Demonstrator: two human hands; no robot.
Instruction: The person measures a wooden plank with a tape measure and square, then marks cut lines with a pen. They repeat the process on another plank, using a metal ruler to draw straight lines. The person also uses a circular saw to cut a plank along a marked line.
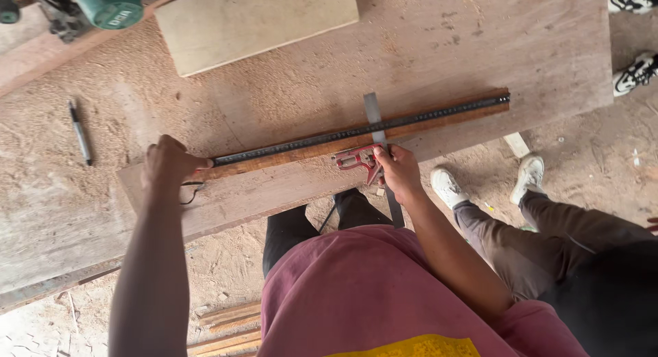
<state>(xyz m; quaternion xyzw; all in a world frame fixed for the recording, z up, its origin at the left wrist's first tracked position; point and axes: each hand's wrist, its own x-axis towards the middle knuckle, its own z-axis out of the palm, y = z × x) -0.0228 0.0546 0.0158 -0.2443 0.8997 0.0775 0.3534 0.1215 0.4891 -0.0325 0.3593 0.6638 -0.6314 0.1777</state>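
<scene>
Head view: I see L hand (168, 163) fisted on wood strip (356, 136) end, atop board (226, 199). R hand (397, 170) grips red square (362, 156), blade across strip. No pencil mark visible yet; pen (80, 132) lies apart.

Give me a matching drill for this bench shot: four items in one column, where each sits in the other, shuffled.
Things:
1. pen
2. combination square
3. green power tool
4. pale board

Places:
A. top left corner of the view
B. across the long strip, under the right hand
C. flat on the bench top, upper middle
D. alone in the sawdust, beyond the left hand

Pairs: 1-D, 2-B, 3-A, 4-C
</scene>
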